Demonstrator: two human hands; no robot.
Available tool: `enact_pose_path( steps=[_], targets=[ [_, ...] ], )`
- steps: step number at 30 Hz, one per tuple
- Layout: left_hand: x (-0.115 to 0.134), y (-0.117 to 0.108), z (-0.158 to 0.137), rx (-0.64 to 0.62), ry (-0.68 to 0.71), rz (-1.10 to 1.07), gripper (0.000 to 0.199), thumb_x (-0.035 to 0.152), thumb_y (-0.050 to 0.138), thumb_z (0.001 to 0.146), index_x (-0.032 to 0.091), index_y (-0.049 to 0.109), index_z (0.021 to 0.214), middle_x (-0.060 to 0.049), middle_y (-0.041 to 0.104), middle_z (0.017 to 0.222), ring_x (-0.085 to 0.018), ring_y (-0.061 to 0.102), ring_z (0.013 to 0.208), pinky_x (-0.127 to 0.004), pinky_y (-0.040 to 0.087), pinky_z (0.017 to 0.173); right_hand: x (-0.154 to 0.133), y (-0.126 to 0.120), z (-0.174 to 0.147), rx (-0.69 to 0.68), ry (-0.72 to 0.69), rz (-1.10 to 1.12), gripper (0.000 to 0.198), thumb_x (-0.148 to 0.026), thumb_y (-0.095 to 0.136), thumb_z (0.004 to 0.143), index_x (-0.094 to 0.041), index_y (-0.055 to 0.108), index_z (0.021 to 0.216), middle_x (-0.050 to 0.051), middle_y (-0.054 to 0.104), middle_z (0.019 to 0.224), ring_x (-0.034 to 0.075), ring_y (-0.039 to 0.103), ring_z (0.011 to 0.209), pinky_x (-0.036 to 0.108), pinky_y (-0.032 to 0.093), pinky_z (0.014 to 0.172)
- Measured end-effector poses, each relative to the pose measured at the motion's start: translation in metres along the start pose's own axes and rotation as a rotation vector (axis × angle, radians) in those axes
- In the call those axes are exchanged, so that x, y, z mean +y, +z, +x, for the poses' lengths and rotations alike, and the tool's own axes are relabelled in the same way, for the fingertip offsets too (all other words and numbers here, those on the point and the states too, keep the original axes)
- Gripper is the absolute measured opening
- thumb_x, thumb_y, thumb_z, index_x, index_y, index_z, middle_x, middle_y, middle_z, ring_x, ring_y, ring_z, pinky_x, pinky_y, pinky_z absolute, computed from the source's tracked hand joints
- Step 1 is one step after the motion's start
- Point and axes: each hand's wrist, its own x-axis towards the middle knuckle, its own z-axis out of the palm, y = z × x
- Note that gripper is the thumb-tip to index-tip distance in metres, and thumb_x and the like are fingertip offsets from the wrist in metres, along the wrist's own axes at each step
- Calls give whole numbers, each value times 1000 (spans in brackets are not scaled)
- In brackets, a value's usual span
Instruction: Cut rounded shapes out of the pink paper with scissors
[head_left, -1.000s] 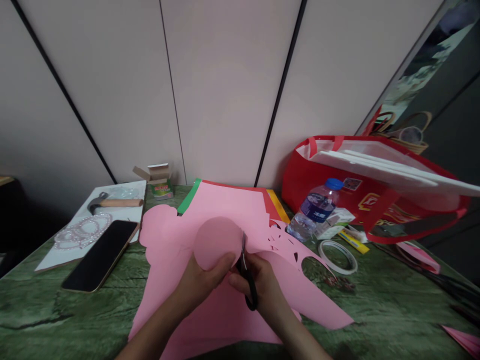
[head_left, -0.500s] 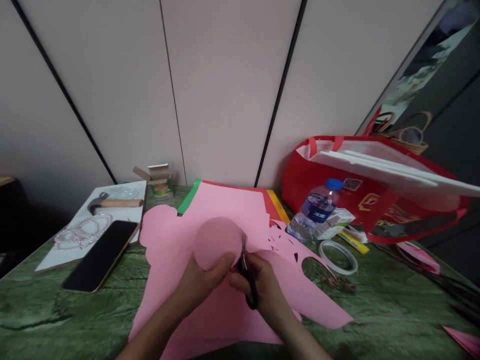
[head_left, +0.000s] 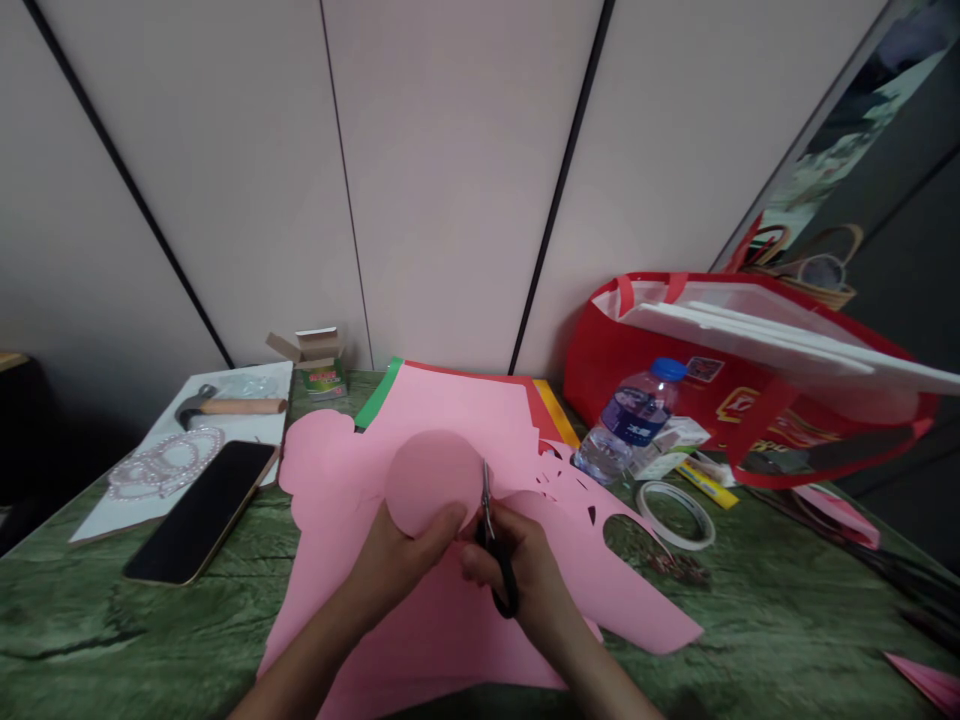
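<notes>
Between thumb and fingers, my left hand [head_left: 416,550] grips a round pink paper disc [head_left: 433,482], held up above the pink sheets. My right hand [head_left: 521,560] is closed round the black handles of a pair of scissors [head_left: 496,560]. The scissors point away from me, with their blades at the right edge of the disc. Below both hands lie large pink paper sheets [head_left: 337,560], some with wavy outlines. On the right, a pink offcut [head_left: 637,600] with a round hole and small slits spreads over the table.
Leftward are a black phone [head_left: 202,515], a bead string [head_left: 165,465] and a hammer [head_left: 232,406] on white paper. A small open box [head_left: 322,370] stands behind. To the right are a water bottle [head_left: 630,420], a tape roll [head_left: 675,515] and a red bag [head_left: 690,390].
The disc has shifted very slightly left and up in my left hand. The scissors stay at its right edge, almost unmoved.
</notes>
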Motion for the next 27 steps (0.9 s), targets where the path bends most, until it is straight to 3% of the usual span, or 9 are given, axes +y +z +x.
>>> enact_pose_path(
  steps=[9, 15, 27],
  targets=[
    [-2, -2, 0, 20, 11, 5, 19, 28, 54, 72, 12, 63, 78, 6, 42, 36, -10, 38, 36, -22, 33, 40, -4, 0, -1, 1, 5, -22, 17, -26, 65, 62, -16, 51, 62, -5, 46, 48, 9, 42, 44, 21, 32, 43],
    [-3, -2, 1, 30, 24, -15, 19, 30, 55, 70, 13, 62, 67, 6, 43, 34, -10, 38, 36, -22, 32, 40, -3, -1, 0, -15, -10, -23, 15, -24, 63, 64, -15, 51, 62, -4, 47, 48, 9, 42, 43, 21, 31, 42],
    [-5, -2, 4, 32, 0, 14, 41, 38, 50, 72, 18, 36, 39, 6, 33, 34, -6, 31, 35, -21, 23, 38, -5, 0, -1, 24, 16, -46, 13, -23, 60, 62, -15, 50, 60, -5, 47, 44, 9, 42, 40, 21, 31, 40]
  ],
)
